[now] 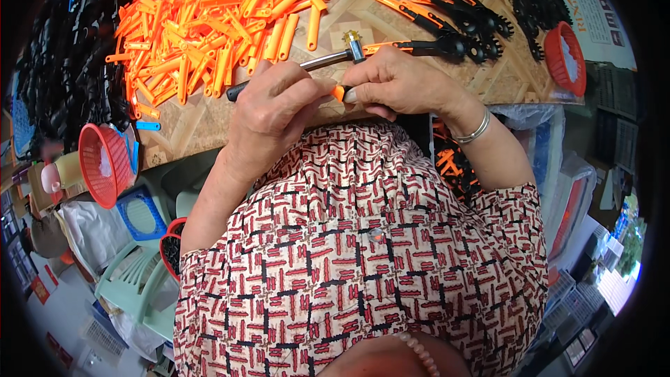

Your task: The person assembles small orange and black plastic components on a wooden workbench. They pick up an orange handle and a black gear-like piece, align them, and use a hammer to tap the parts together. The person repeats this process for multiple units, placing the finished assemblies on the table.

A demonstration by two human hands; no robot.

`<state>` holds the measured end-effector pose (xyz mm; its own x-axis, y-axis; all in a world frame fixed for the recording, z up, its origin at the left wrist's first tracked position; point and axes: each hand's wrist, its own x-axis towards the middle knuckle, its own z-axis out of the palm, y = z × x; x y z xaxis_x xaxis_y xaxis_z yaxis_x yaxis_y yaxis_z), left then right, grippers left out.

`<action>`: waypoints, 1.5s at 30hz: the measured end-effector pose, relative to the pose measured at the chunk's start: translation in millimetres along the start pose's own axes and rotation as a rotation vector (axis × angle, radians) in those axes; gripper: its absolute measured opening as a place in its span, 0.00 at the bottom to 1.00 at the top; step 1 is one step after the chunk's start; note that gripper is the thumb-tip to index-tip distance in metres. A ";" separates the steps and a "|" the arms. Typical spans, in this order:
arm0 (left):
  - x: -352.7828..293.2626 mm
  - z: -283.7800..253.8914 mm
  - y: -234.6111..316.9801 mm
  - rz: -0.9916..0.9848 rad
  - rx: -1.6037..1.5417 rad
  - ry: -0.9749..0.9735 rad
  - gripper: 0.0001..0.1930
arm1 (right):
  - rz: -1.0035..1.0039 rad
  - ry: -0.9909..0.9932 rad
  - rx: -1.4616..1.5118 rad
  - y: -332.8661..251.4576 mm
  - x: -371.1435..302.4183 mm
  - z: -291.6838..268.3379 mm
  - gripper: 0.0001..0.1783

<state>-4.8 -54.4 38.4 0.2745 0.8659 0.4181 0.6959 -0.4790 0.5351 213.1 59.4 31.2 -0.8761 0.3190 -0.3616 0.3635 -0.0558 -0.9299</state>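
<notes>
Just in front of my body, over the table's near edge, both hands meet with fingertips pinched. My left hand is closed on a small orange handle piece, mostly hidden by the fingers. My right hand pinches a small black part right against it; its full shape is hidden. Behind the hands lies a hammer with a metal shaft and black grip. Loose orange handles are heaped to the far left. Black pasta servers with orange handles lie in a group at the far right.
Black plastic parts are piled at the left and far right. Red baskets stand at the left and right table edges. A blue handle lies near the left edge. A pale green chair stands lower left.
</notes>
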 end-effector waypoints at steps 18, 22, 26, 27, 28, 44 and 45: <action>-12.9 8.4 -18.7 -0.255 0.118 0.141 0.14 | -0.174 0.654 -0.818 15.5 -57.6 47.8 0.15; -0.8 15.7 -42.1 -0.229 0.365 0.130 0.11 | -0.044 0.726 -0.707 31.2 -80.3 36.8 0.13; 38.5 28.2 -45.9 -0.267 0.622 0.002 0.13 | 0.026 0.753 -0.710 37.8 -76.8 41.4 0.13; 43.4 32.0 -51.5 -0.284 0.647 -0.007 0.12 | 0.067 0.746 -0.702 35.4 -73.9 46.3 0.13; 46.5 36.5 -57.5 -0.302 0.673 -0.016 0.11 | 0.108 0.738 -0.694 33.5 -70.9 50.1 0.13; 37.8 59.8 -7.6 -0.220 -0.404 -0.298 0.09 | 0.172 0.675 -0.535 76.9 -76.2 35.4 0.16; 35.9 67.6 -2.1 -0.185 -0.379 -0.366 0.09 | 0.166 0.684 -0.520 79.4 -77.3 36.6 0.16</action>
<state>48.5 -12.6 2.7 0.4299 0.9017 0.0457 0.4860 -0.2738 0.8300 298.1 -4.3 -17.1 -0.4771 0.8521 -0.2150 0.7141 0.2332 -0.6601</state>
